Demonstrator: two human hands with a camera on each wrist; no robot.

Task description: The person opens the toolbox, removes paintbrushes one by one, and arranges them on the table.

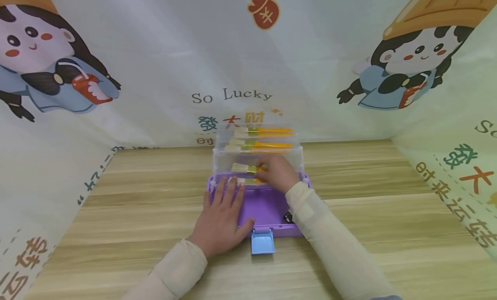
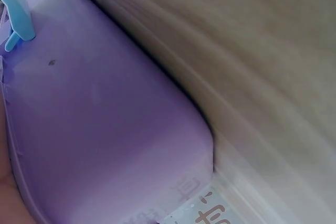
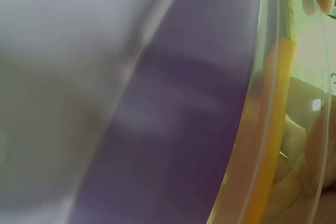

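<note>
A purple storage box (image 1: 264, 207) with clear fold-out trays (image 1: 297, 159) stands open at the centre. My right hand (image 1: 278, 172) pinches a paintbrush (image 1: 240, 168) by its handle at the lower trays; its pale bristles point left. Another brush (image 1: 248, 181) lies just below, partly hidden by both hands. In the right wrist view, a yellow handle (image 3: 281, 77) shows along a clear tray wall. My left hand (image 1: 223, 224) rests on the box's left side, fingers extended. The left wrist view shows the purple outer wall (image 2: 115, 108).
Further yellow-handled brushes (image 1: 273, 145) lie in the upper trays. A small black item (image 1: 288, 217) sits in the base's right front corner. The blue latch (image 1: 262, 242) hangs down at the front. Printed cloth (image 1: 174, 54) surrounds the wood-grain table (image 1: 136, 213).
</note>
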